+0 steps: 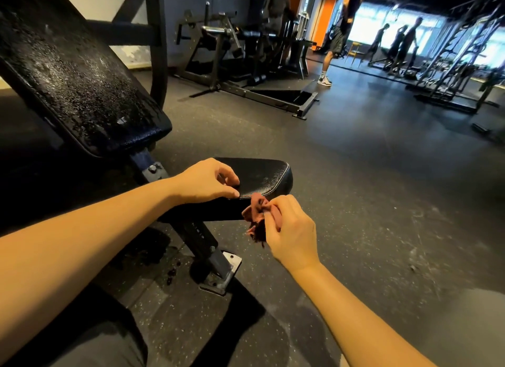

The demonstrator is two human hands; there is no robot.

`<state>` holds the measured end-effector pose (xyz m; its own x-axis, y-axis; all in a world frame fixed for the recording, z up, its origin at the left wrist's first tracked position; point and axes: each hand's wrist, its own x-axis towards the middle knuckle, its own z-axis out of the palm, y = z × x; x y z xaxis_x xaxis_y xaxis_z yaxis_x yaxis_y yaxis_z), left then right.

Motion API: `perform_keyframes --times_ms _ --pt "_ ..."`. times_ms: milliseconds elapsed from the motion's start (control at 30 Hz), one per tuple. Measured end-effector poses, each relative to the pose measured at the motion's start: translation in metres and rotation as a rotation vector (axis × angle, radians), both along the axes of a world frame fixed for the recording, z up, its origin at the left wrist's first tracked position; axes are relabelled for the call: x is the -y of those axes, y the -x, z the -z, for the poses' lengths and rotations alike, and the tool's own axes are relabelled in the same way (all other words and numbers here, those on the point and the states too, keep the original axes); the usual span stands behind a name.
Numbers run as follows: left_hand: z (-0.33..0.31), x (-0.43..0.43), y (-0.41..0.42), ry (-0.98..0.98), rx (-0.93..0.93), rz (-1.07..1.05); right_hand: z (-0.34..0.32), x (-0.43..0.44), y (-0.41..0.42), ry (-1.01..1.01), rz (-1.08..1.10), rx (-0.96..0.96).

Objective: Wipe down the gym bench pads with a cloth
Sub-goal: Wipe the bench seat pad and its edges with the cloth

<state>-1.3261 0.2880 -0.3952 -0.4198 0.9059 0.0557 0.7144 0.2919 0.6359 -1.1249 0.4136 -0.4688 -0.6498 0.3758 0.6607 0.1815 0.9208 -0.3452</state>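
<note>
A black seat pad (266, 176) of the gym bench lies low in the middle of the view. Above it to the left tilts the long black back pad (71, 74), speckled with droplets. My left hand (207, 180) rests on the seat pad's near edge, thumb along the seam and fingers curled on top. My right hand (289, 227) grips a crumpled reddish-brown cloth (255, 216) against the seat pad's front side, just below the edge. Part of the cloth hangs down under my fingers.
The bench's steel post and bolted foot plate (221, 271) stand on the dark rubber floor (369, 189), with wet spots beside them. A weight machine (246, 60) stands behind. A person (336, 38) and racks (459, 60) are far right.
</note>
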Motion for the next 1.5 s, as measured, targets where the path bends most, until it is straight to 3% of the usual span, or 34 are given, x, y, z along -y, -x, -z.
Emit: perform_keyframes --times_ms 133,200,333,467,600,833,933,1000,1133,1367,1500 --pt "0.001 0.002 -0.001 0.005 -0.009 0.009 -0.001 0.004 0.007 0.502 0.222 -0.278" --pt "0.0 0.002 -0.002 0.001 -0.001 0.001 -0.004 0.021 0.015 0.616 0.254 -0.357" --pt "0.001 0.0 -0.004 -0.005 -0.004 -0.045 0.004 0.057 0.029 0.426 0.058 -0.125" --pt "0.001 -0.001 -0.001 0.021 0.009 -0.02 -0.006 0.016 0.021 0.431 0.189 -0.199" --pt "0.004 -0.001 0.001 0.007 -0.001 -0.014 -0.01 -0.04 -0.005 0.61 0.402 -0.303" --pt "0.004 -0.006 0.0 0.01 -0.014 -0.054 -0.009 0.033 0.023 0.61 0.209 -0.352" --pt "0.004 -0.007 -0.002 0.009 -0.026 -0.077 0.011 0.061 0.022 0.429 0.097 -0.129" --pt "0.003 -0.006 -0.003 0.007 -0.02 -0.071 0.015 0.063 0.015 0.409 0.06 -0.136" --pt "0.005 -0.003 -0.003 0.024 -0.045 -0.049 -0.004 0.047 0.013 0.35 0.147 -0.345" --pt "0.006 -0.001 -0.005 0.009 -0.045 -0.054 -0.013 0.032 0.016 0.613 0.21 -0.112" --pt "0.006 -0.003 -0.005 0.01 -0.05 -0.063 -0.024 0.023 0.015 0.509 0.173 -0.151"
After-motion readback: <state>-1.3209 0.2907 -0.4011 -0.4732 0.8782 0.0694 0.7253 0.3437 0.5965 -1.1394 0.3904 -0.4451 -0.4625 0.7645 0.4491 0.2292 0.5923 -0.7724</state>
